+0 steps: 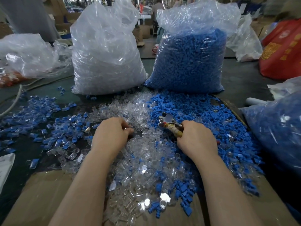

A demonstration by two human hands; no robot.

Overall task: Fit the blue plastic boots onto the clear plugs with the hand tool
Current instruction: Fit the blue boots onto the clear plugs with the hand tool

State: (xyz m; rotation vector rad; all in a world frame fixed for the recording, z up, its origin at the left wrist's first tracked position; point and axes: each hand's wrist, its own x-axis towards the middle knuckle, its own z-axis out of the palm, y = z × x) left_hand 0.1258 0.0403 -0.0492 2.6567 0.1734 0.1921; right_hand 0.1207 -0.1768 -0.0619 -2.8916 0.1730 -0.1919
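Between our two hands we see the clear plugs (135,144) heaped on the table, loose blue boots (203,111) piled just right. Our right hand (197,137) grips the hand tool (169,123); our left hand (112,132) curls into the plugs, its hold unclear.

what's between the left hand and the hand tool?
Head view: a heap of loose clear plugs fills the gap between the left hand and the hand tool, which the right hand grips. No blue boots show there.
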